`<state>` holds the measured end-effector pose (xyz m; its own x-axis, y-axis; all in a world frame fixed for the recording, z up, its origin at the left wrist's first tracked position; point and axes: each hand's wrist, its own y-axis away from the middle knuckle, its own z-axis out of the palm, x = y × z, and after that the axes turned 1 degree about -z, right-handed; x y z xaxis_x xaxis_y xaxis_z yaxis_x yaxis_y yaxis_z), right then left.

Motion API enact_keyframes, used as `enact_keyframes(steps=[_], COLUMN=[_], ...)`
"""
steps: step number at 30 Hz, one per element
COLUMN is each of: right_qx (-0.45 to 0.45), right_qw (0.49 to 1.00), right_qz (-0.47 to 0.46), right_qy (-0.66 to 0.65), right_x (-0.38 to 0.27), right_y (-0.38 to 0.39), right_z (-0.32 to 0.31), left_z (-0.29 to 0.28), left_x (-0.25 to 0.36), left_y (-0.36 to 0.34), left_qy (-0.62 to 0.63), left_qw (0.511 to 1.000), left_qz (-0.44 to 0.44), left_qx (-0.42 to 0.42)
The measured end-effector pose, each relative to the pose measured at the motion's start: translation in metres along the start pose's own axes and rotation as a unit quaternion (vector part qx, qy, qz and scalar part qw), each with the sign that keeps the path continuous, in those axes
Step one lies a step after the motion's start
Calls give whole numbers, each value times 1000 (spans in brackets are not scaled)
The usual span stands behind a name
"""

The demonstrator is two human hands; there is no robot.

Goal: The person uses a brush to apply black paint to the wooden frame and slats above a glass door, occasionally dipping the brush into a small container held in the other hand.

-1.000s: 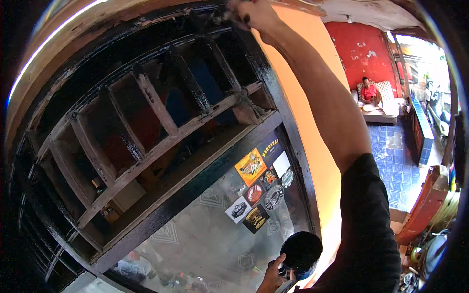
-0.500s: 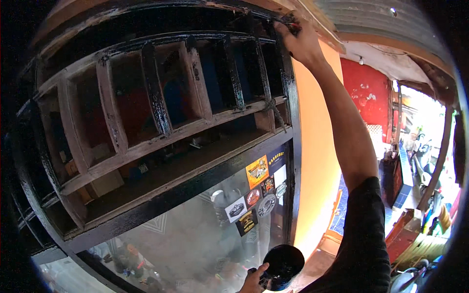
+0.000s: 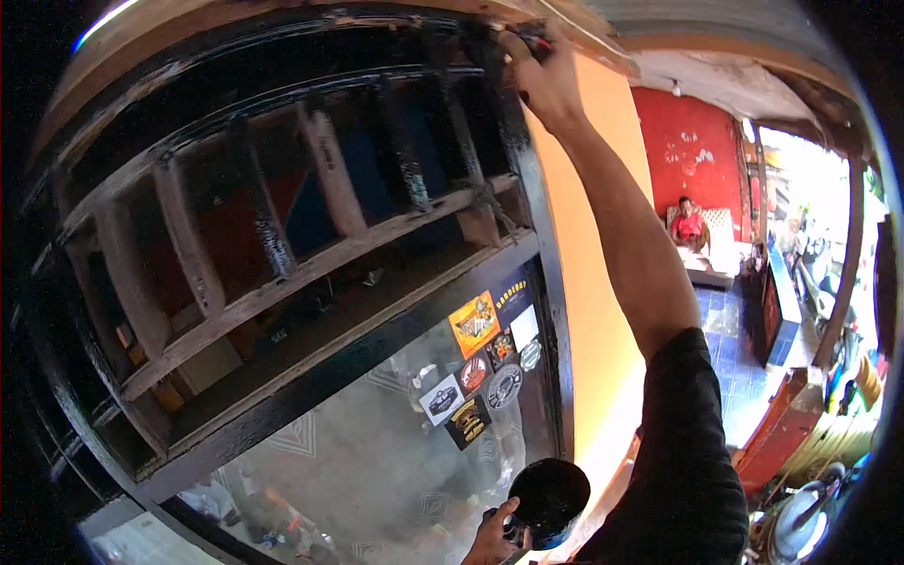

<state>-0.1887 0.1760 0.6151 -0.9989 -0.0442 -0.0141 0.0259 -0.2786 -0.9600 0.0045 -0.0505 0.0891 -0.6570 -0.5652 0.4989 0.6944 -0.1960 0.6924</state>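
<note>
High up at the top right corner of a wooden window frame (image 3: 525,160), my right hand (image 3: 546,80) is closed around a paintbrush (image 3: 540,44). Red shows on the brush, but motion blurs it and its bristles are hard to make out. The frame's upper rails and right post look glossy black, while several slats (image 3: 330,169) are bare brown or only patchily black. Low in front of the glass, my left hand (image 3: 497,539) grips the handle of a dark mug-like pot (image 3: 549,499), held with its mouth tilted toward me. Its inside is black.
Below the slats is a glass pane (image 3: 358,471) with several stickers (image 3: 474,320). An orange wall (image 3: 584,282) adjoins the frame. Farther right, a person in red (image 3: 690,226) sits by a red wall (image 3: 692,141). A wooden roof beam (image 3: 593,38) runs just above my right hand.
My right hand with the paintbrush has moved slightly left along the top corner. The view has shifted, bringing the seated person into sight. My left hand still holds the pot.
</note>
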Motion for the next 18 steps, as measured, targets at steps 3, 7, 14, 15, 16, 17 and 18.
enact_keyframes(steps=[3, 7, 14, 15, 16, 17, 18], right_qx=[116, 142, 252, 193, 163, 166, 205], right_qw=[947, 940, 811, 811, 800, 799, 807], right_qz=[181, 261, 245, 250, 273, 273, 265], right_qy=[-241, -166, -467, -493, -509, -509, -486], right_x=[-7, -13, 25, 29, 33, 34, 33], right_y=[5, -11, -28, -32, -30, -30, -29], right_z=[8, 38, 61, 66, 66, 65, 62], left_z=[1, 7, -24, -30, -37, -37, -40], left_x=[3, -1, -2, 0, 1, -1, -1], left_y=[-1, 3, -18, -23, -24, -28, -28], left_qy=[-13, -52, -66, -36, -11, -76, -85], left_qw=[1000, 998, 993, 998, 1000, 993, 990], left_qz=[10, 37, 92, 58, 14, 91, 113], left_qx=[11, 8, 35, 2, 3, 15, -15])
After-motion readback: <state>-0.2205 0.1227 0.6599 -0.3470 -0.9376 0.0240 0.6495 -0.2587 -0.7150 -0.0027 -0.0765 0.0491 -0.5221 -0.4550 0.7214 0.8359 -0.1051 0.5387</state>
